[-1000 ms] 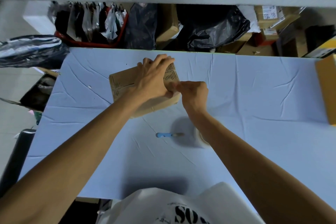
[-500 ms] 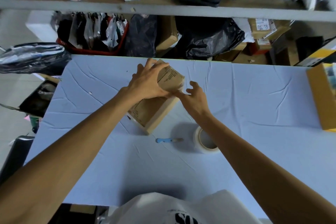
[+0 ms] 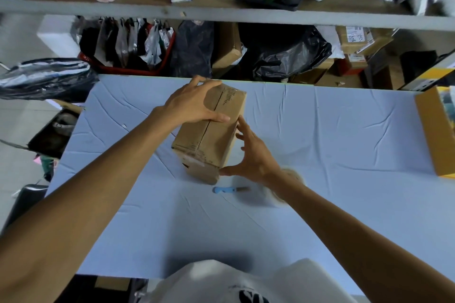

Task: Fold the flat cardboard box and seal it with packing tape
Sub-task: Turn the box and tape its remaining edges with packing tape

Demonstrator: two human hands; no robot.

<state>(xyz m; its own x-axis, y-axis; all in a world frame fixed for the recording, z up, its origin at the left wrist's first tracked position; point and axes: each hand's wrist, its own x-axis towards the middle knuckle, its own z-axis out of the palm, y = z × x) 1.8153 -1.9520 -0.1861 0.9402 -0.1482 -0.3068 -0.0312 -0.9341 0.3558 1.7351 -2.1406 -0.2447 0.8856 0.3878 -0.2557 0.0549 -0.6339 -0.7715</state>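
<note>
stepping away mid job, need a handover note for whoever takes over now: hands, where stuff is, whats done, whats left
Left hand: grips the brown cardboard box from above, at its far end.
Right hand: open, fingers spread, thumb and fingertips touching the box's right side.
Done: box folded into shape, lying on the light blue table cover, near end closed; some glossy tape seems to be on it.
Roll of clear packing tape lies partly behind the right wrist; blue-handled knife just nearer than the box.
Left: I cannot tell whether every seam is taped; check, and tape any open one.
</note>
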